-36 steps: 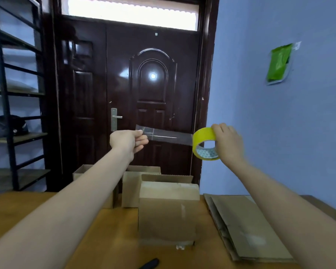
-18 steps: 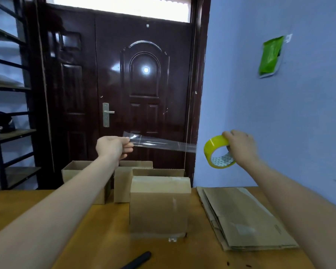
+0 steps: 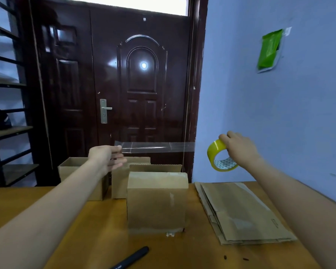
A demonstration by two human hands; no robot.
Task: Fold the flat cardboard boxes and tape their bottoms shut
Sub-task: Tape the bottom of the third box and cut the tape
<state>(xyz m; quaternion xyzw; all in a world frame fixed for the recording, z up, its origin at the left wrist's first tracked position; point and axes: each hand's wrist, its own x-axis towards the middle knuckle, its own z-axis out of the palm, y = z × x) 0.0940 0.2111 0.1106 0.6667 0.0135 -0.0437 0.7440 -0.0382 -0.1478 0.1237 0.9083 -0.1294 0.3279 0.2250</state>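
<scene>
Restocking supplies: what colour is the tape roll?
Yellow roll, with a clear strip pulled off it; the head view shows it.

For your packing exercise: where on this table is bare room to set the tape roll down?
Bare wood lies left of the front box and between it and the pen. The right side is crowded by the flat cardboard stack; more boxes line the back.
</scene>
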